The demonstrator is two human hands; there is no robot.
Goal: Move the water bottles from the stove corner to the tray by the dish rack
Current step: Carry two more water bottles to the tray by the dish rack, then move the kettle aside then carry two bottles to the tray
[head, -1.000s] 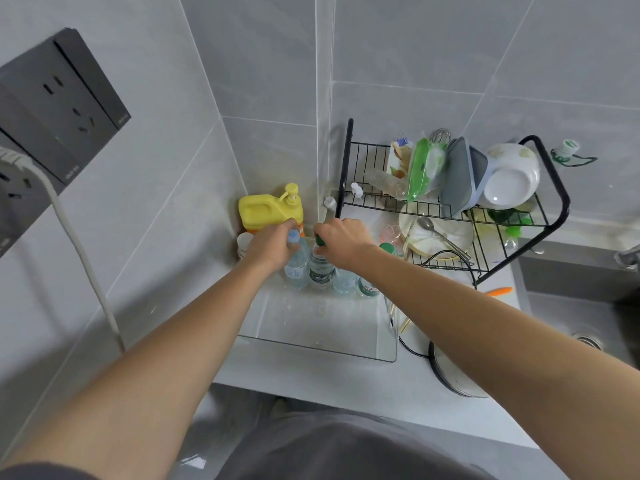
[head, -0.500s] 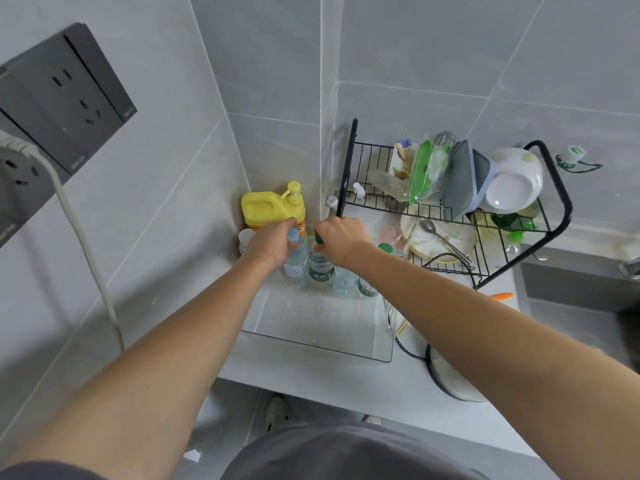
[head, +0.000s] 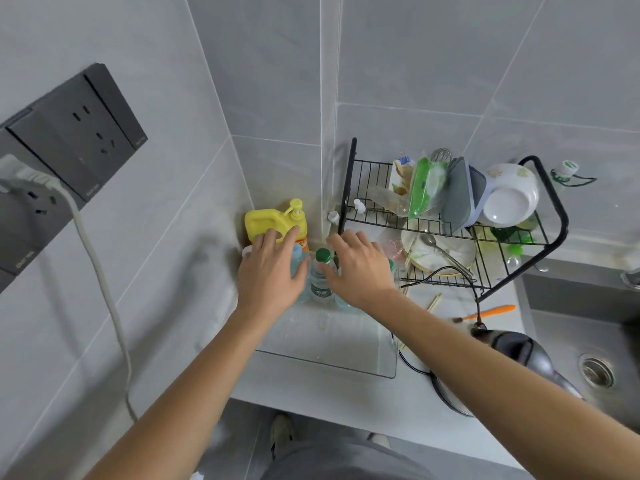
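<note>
Grey tiled walls met at a corner above the pale counter [head: 346, 396]. Both hands hovered with fingers spread, holding nothing: the left hand [head: 270, 271] and the right hand [head: 360, 268] flanked a green-capped water bottle [head: 320, 275] standing at the far end of the clear tray [head: 388, 355]. A yellow soap jug [head: 270, 220] stood behind; the dish rack [head: 450, 230] stood right.

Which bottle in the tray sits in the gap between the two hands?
The green-capped bottle, standing upright between the left hand and right hand. The blue-capped bottle is partly covered by the left hand; another green cap shows behind the right hand.
</note>
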